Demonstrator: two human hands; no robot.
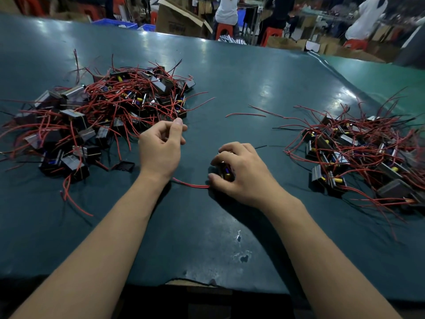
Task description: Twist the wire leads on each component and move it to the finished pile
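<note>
A small component (225, 172) is gripped against the green surface (253, 88) by the right hand (239, 171). Its red wire (193, 185) is trailed leftward. The left hand (161, 146) is curled, pinching a thin wire end beside the left pile (103, 111).

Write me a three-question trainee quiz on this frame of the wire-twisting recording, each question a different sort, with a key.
1. True or false: the right hand rests flat and empty on the table.
2. The left hand pinches: A) a red lead, B) a black cap, C) a cardboard box.
3. Fill in: the component sits under the ___ hand.

Key:
1. False; its fingers curl over a component, with red leads trailing out toward the left wrist.
2. A; thumb and forefinger appear to meet on a red lead at the edge of the left pile.
3. Right; the right pile lies farther off.
</note>
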